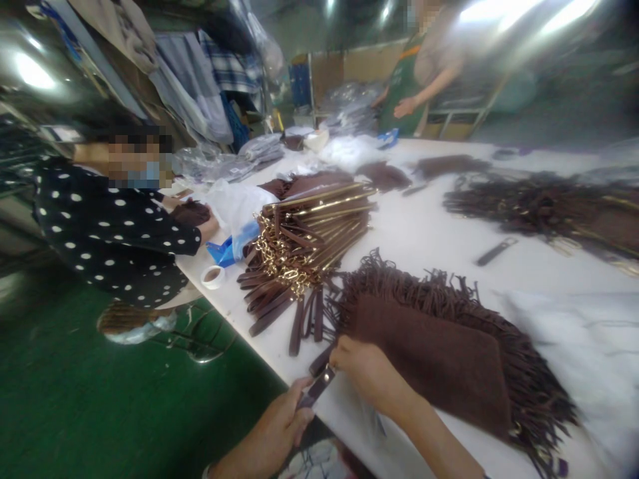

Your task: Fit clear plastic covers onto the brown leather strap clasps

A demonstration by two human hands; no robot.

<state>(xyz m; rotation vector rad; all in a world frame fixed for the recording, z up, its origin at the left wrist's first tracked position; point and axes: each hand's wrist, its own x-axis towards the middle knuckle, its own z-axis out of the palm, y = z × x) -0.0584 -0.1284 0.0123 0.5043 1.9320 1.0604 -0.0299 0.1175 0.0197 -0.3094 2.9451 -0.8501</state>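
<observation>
At the table's near edge my left hand (282, 419) pinches one end of a short dark brown strap (315, 389) with small metal studs. My right hand (367, 369) is closed at the strap's other end, fingertips by the corner of a brown fringed bag (429, 359). Whether those fingertips grip the strap, its metal fitting or the bag's edge is partly hidden. The bag lies flat, its long fringe spread along the far and right sides. Just beyond my hands sits a pile of brown bags with gold zips (319, 219), straps and gold clasps hanging toward me.
A tape roll (213, 277) and a blue tape dispenser (224, 251) lie by the left edge. A loose strap (495, 251) and more fringed bags (539, 206) are to the right. One person in polka dots (100, 226) works at the left; another stands at the back.
</observation>
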